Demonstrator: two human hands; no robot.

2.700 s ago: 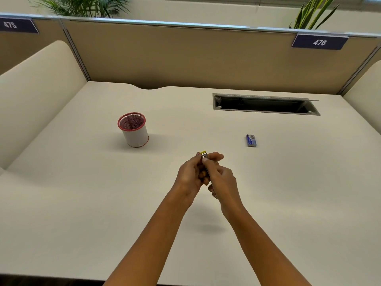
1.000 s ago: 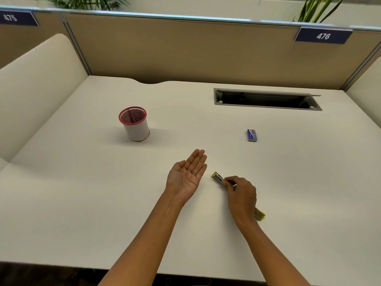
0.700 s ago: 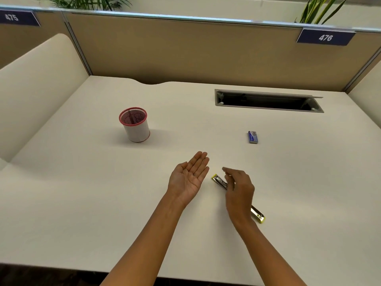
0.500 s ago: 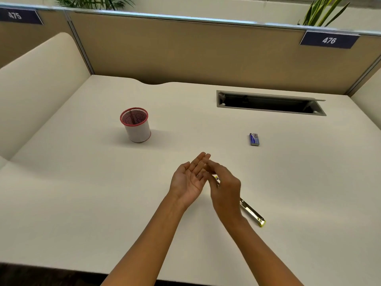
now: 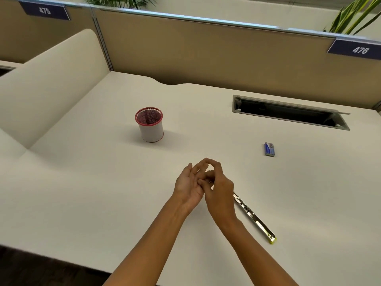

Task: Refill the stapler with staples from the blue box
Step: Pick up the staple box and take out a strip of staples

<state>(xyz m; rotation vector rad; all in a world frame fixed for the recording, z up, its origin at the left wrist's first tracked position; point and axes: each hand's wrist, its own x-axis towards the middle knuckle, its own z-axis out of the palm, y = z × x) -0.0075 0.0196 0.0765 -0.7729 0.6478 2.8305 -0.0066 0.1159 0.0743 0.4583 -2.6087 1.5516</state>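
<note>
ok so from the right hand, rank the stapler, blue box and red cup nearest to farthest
From the right hand:
1. Stapler, lying opened flat just to its right.
2. Blue box, farther back on the right.
3. Red cup, back left, slightly farther than the box.

**Matt desk, bright metal, red mesh**

The desk [image 5: 103, 182] looks smooth and matt, a cream laminate with barely any sheen. Near its front edge the opened stapler [image 5: 254, 218] shows polished metal — glossy, catching light — with a yellow plastic-looking tip. The blue box [image 5: 269, 149] seems printed card, slightly glossy. The pen cup [image 5: 150, 125] has fine red wire mesh inside and a pale smooth wall. The partition [image 5: 206, 54] behind looks cloth-covered — dull tan.
</note>
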